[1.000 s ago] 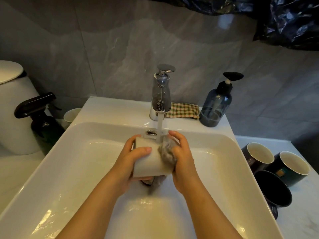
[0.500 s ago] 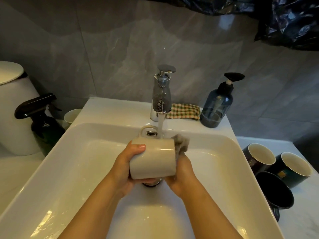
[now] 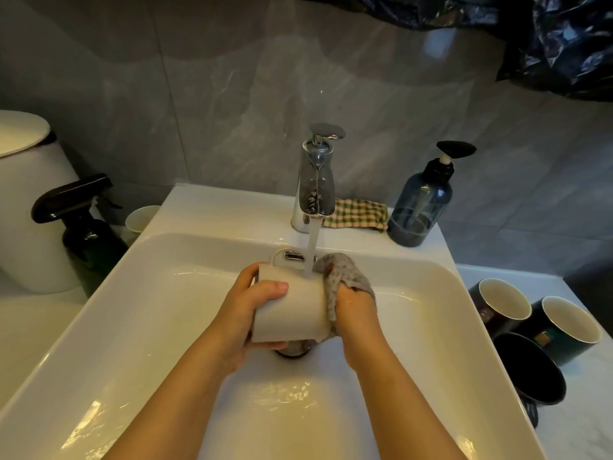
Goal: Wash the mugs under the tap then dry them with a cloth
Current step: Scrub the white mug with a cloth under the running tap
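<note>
A cream mug (image 3: 292, 310) lies on its side over the white sink (image 3: 132, 310), its handle pointing away from me. Water from the chrome tap (image 3: 316, 180) runs onto it. My left hand (image 3: 245, 313) grips the mug's base end. My right hand (image 3: 356, 313) presses a grey scrubbing cloth (image 3: 338, 273) against the mug's open end, fingers partly under the cloth. Three dark mugs (image 3: 504, 303) stand on the counter to the right. A checked cloth (image 3: 358, 214) lies behind the tap.
A blue pump bottle (image 3: 421, 204) stands right of the tap. At left are a dark spray bottle (image 3: 86, 234), a small cup (image 3: 141, 219) and a white lidded bin (image 3: 30, 207). The drain (image 3: 293, 350) sits under the mug.
The mug has turned in my hands so its handle faces away. The grey cloth has shifted from the mug's side to its open end.
</note>
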Demonstrator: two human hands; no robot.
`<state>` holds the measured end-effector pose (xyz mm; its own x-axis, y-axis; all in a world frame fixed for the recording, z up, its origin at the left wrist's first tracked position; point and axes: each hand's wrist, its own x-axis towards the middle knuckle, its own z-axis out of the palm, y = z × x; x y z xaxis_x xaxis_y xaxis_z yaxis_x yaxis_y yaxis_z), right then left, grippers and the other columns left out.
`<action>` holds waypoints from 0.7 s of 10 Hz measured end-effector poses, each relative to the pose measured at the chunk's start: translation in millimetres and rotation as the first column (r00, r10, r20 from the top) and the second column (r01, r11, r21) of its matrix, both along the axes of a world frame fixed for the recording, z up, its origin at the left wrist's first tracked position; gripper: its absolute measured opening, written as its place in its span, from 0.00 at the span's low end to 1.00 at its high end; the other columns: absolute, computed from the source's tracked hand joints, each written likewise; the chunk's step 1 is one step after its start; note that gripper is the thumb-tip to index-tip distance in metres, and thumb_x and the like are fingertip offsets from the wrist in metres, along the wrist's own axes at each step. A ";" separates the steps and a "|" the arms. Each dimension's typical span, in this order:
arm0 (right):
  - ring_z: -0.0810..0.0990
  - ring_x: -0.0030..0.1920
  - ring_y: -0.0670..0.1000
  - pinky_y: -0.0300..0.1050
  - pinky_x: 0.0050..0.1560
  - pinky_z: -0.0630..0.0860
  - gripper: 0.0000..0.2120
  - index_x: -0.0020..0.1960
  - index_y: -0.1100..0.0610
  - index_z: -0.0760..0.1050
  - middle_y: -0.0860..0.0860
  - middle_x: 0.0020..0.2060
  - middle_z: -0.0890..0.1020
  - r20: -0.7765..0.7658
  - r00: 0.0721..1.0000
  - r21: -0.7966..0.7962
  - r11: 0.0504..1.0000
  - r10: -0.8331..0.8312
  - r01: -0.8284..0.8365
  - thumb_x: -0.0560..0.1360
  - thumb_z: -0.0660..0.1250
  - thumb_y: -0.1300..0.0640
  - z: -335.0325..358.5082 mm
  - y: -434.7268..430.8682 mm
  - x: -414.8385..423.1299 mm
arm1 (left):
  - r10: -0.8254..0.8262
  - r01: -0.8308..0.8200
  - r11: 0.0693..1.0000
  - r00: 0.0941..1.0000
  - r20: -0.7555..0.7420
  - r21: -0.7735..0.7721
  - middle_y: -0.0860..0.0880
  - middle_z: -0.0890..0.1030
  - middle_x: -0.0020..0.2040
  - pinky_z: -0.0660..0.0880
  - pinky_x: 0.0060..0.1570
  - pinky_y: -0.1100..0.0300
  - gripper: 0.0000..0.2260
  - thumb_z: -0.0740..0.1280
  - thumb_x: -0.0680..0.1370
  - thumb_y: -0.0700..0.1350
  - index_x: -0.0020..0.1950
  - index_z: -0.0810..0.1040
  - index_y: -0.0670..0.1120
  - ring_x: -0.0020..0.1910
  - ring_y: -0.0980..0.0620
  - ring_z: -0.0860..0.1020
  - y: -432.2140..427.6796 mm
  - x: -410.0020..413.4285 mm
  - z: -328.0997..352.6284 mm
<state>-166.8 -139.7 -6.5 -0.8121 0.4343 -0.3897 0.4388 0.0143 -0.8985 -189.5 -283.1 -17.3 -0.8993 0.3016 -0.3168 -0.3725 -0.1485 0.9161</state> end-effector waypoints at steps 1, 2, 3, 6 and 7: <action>0.77 0.57 0.57 0.49 0.61 0.73 0.17 0.66 0.60 0.70 0.56 0.47 0.79 0.337 0.902 0.601 0.676 0.270 -0.427 0.78 0.59 0.59 -4.0 16.5 -5.8 | 0.051 -0.063 0.993 0.992 -0.111 -0.102 0.49 0.77 0.49 0.78 0.35 0.52 0.24 0.73 0.56 0.51 0.50 0.73 0.59 0.47 0.44 0.78 1.3 -1.0 -3.2; 0.70 0.62 0.56 0.47 0.60 0.68 0.16 0.64 0.53 0.70 0.54 0.62 0.73 0.457 0.844 0.727 0.428 0.282 -0.537 0.77 0.59 0.59 2.9 16.6 1.9 | 0.042 -0.101 0.968 0.968 -0.249 -0.228 0.51 0.75 0.48 0.75 0.39 0.55 0.32 0.73 0.54 0.54 0.56 0.71 0.56 0.47 0.50 0.75 1.3 -1.7 -7.2; 0.61 0.67 0.57 0.46 0.65 0.61 0.22 0.71 0.55 0.63 0.54 0.69 0.63 0.501 0.820 0.772 0.287 0.275 -0.568 0.78 0.60 0.59 -2.4 19.7 17.3 | 0.076 -0.146 0.953 0.963 -0.257 -0.266 0.51 0.73 0.49 0.72 0.38 0.58 0.29 0.71 0.58 0.51 0.59 0.70 0.55 0.47 0.51 0.73 1.6 -3.2 -7.7; 0.73 0.57 0.51 0.39 0.57 0.70 0.20 0.70 0.56 0.65 0.50 0.66 0.69 0.256 0.831 0.410 0.723 0.493 -0.556 0.78 0.57 0.62 -18.9 11.0 6.4 | 0.153 -0.207 0.944 0.964 -0.218 -0.255 0.47 0.76 0.53 0.77 0.41 0.53 0.28 0.71 0.58 0.52 0.57 0.70 0.56 0.51 0.46 0.76 0.5 -7.5 -14.6; 0.78 0.48 0.51 0.47 0.58 0.76 0.11 0.55 0.60 0.77 0.53 0.49 0.80 0.206 0.747 0.105 0.745 0.632 -0.659 0.75 0.65 0.58 -12.3 24.5 12.4 | 0.178 -0.219 0.948 0.967 -0.183 -0.233 0.46 0.76 0.54 0.76 0.37 0.55 0.26 0.72 0.58 0.52 0.55 0.71 0.57 0.51 0.45 0.77 -1.8 -9.3 -15.5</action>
<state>-154.4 -115.2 -18.8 -0.8589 -0.1063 -0.5010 0.3970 0.4800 -0.7823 -198.8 -284.8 -32.8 -0.9773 0.0416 -0.2080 -0.2065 0.0363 0.9778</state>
